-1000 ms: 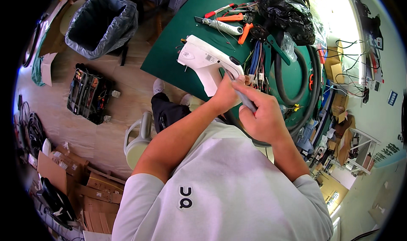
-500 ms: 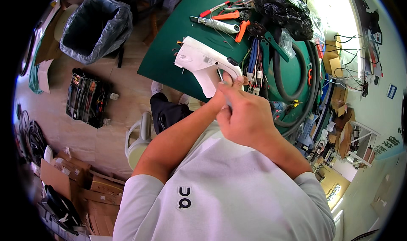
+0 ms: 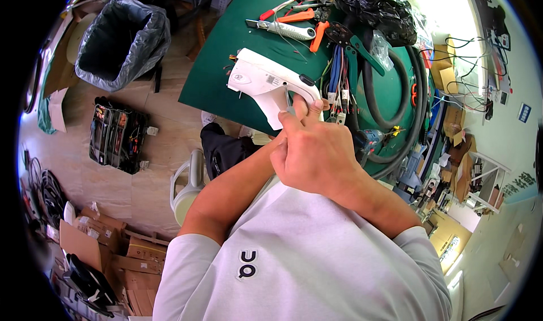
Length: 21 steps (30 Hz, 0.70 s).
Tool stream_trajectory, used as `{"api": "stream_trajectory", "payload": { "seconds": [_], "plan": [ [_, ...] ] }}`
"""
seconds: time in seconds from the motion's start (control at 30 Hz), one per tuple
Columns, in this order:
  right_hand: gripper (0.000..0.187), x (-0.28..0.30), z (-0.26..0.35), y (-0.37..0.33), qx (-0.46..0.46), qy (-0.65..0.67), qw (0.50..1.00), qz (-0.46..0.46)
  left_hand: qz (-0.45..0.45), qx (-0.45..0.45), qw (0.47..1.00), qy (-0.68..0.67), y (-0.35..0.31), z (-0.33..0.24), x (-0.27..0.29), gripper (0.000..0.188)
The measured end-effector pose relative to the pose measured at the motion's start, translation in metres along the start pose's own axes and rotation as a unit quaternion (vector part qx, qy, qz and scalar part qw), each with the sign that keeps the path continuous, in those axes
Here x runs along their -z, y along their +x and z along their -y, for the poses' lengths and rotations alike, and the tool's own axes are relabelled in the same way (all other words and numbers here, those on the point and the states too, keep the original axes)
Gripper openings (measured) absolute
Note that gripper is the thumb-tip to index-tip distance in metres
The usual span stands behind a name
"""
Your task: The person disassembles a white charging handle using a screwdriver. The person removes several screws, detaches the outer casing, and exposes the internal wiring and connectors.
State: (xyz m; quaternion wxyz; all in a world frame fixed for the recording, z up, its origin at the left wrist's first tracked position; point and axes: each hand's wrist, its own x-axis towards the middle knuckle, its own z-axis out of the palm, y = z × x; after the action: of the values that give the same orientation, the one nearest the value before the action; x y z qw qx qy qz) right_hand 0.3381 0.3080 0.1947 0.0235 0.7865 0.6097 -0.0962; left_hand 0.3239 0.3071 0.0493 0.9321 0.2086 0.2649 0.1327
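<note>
A white pistol-shaped housing (image 3: pixel 261 79), like a charging gun shell, is held above the near edge of the green table. Coloured wire ends stick out of its left end, and a black button sits on its top. My left hand (image 3: pixel 306 107) is closed round the curved handle, partly hidden behind the right. My right hand (image 3: pixel 318 154) is in front of it, closed round a screwdriver whose thin metal shaft (image 3: pixel 288 98) points up at a hole in the housing's side. Its handle is covered by my fingers.
On the green table (image 3: pixel 212 75) lie a utility knife (image 3: pixel 283 29), orange-handled pliers (image 3: pixel 319 36), green crimping pliers (image 3: pixel 362 55), bundled wires (image 3: pixel 337 75) and a coiled thick black cable (image 3: pixel 419 103). A lined bin (image 3: pixel 121 44) and a tool case (image 3: pixel 117 134) stand on the floor at left.
My right hand has turned and shifted slightly left, so the screwdriver's grey handle no longer shows. The housing remains in my left hand, and the whole view has shifted a little.
</note>
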Motion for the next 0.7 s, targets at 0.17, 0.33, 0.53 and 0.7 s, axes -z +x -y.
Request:
{"api": "stream_trajectory", "payload": {
  "seconds": [0.17,0.33,0.53,0.7],
  "plan": [
    [0.041,-0.0003,0.0002,0.0011,0.002,-0.005,1.000,-0.006,0.000,-0.004,1.000,0.005,-0.0007,0.0004,-0.0003,0.033],
    [0.041,0.0037,0.0000,-0.0001,-0.024,0.010,0.999,0.036,0.003,-0.006,1.000,0.012,-0.0014,-0.0004,0.0007,0.035],
    [0.041,-0.0009,-0.0057,-0.0020,-0.016,0.040,0.999,0.008,0.003,-0.012,1.000,0.016,-0.0008,-0.0003,0.0043,0.038],
    [0.042,-0.0035,-0.0076,-0.0056,-0.014,0.047,0.999,-0.006,0.006,-0.018,1.000,0.021,0.0000,-0.0008,0.0065,0.041]
  ]
}}
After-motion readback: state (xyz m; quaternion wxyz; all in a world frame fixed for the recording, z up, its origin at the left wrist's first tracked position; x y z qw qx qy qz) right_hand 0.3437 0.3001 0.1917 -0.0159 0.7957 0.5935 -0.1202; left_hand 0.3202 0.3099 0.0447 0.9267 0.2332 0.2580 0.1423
